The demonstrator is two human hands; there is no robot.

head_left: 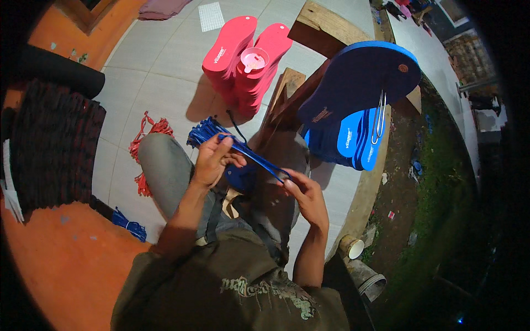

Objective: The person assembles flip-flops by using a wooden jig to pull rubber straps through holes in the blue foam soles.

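A blue flip-flop strap [259,159] stretches between my two hands over my lap. My left hand [212,161] pinches its far left end, while my right hand [307,196] grips the other end between thumb and fingers. Just beyond my left hand lies a bundle of blue straps [201,131]. To the right, a dark navy sole [359,83] with a blue edge rests on a wooden stand [326,25]. A bent metal needle-like tool [380,118] sticks out from that sole. Below it stand blue soles [346,140] in a stack.
Two stacks of pink soles [229,47] stand on the tiled floor, a small pink bowl [254,59] on one. Red straps [144,185] lie beside my left knee. Dark stacked sheets [55,143] line the left wall. A floor edge and buckets [351,246] are at right.
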